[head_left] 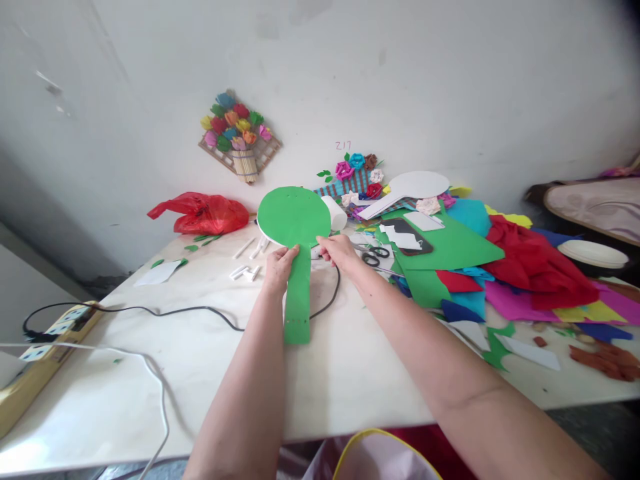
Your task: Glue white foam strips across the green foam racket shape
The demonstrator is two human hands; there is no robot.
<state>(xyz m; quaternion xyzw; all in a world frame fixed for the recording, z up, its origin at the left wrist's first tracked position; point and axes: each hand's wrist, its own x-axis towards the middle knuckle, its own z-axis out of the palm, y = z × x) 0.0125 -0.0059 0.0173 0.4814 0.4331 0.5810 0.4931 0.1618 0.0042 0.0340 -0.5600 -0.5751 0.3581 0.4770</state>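
Observation:
A green paddle-shaped cutout (pixel 294 217), with a round top and a long straight handle, is held up over the table. A white edge shows along the lower left of its round part. My left hand (pixel 281 268) grips it where the handle meets the round part, thumb on the front. On the other side of that neck, my right hand (pixel 337 252) pinches the lower right rim between thumb and fingers. Just right of my right hand lie black-handled scissors (pixel 375 255). Short white sticks (pixel 245 273) are scattered beyond my left hand.
A red plastic bag (pixel 205 213) sits at the back left. Cables run from a power strip (pixel 60 333) on the left. Coloured sheets, a phone (pixel 406 237), a white paddle-shaped cutout (pixel 423 183) and red fabric-like material (pixel 530 263) crowd the right side. A white roll (pixel 334 212) stands behind.

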